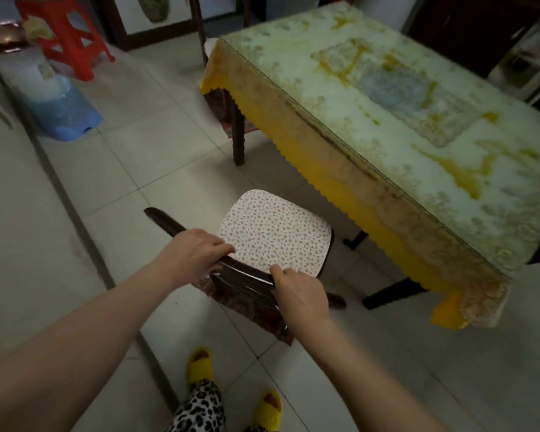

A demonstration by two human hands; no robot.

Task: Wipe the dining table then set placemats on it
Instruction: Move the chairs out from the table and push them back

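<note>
Both hands grip the dark wooden top rail of a chair (231,269) that stands on the tiled floor just off the near long edge of the dining table (387,126). The left hand (194,254) wraps over the rail's left part, fingers curled down the far side toward the seat. The right hand (296,294) clamps the rail's right end, thumb on the near side and fingers folded over the top. Both forearms reach forward and down from the bottom corners of the view, bare to past the elbow. The chair's seat carries a pale cushion (275,235) with a small reddish print, its far corner pointing toward the table's edge. The table is covered by a pale green and yellow patterned cloth under a clear sheet; the cloth's scalloped yellow border hangs over the near edge and left corner. Yellow slippers (200,366) show below the chair.
</note>
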